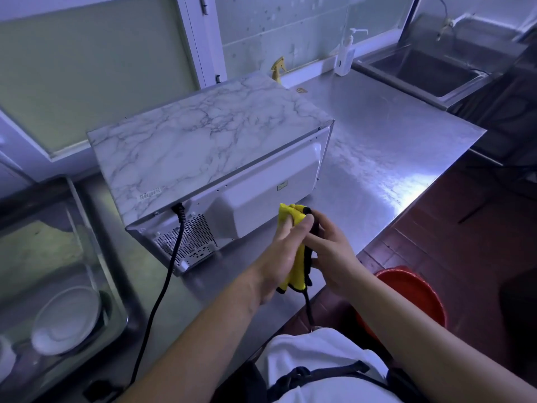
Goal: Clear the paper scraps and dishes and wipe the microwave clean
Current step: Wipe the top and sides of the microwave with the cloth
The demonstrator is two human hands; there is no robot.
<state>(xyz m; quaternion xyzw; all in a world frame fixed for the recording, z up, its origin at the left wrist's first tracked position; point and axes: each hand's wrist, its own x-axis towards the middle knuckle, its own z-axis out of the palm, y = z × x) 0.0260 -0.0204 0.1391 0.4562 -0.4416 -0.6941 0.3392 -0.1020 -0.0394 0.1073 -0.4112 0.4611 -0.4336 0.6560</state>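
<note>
Yellow cleaning cloth (293, 248) with black trim, folded into a long strip, long axis running from near the body up toward the microwave's back panel. Gripped between both hands above the counter's near edge: left hand (283, 257) wrapped around its left side, right hand (331, 254) clasping the dark edge. Microwave (203, 141) on the steel counter (386, 158), rear facing the person, marble-patterned top, black power cord (162, 286) trailing down. White plates (68, 318) lying in the left sink (87, 228). Red bucket (415, 298) on the floor.
</note>
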